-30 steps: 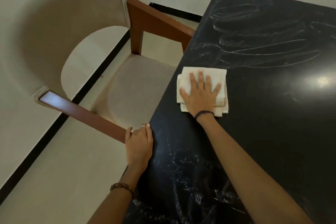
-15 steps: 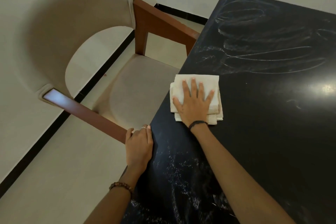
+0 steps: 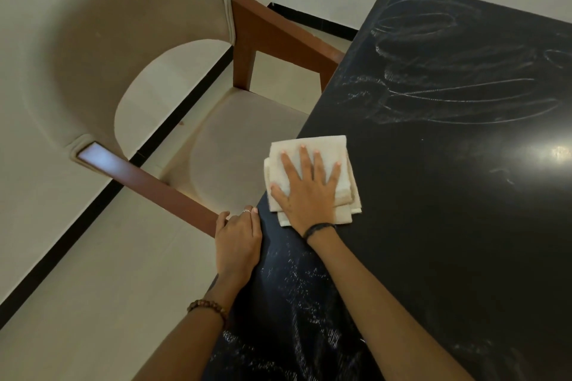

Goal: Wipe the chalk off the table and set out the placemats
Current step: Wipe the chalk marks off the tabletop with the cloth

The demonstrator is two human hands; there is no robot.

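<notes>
White folded cloth [image 3: 312, 148] flat on table [image 3: 448, 226], right hand [image 3: 309, 192] spread atop

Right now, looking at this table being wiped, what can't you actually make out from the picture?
- Placemats: none in the head view; where they are cannot be told.
- Table: its right and near sides are cut off by the frame, so the full spread of chalk marks is unknown.
- Cloth: the right hand covers its middle, hiding any chalk picked up.
- Left hand: its fingertips curl over the table edge, out of sight.
</notes>
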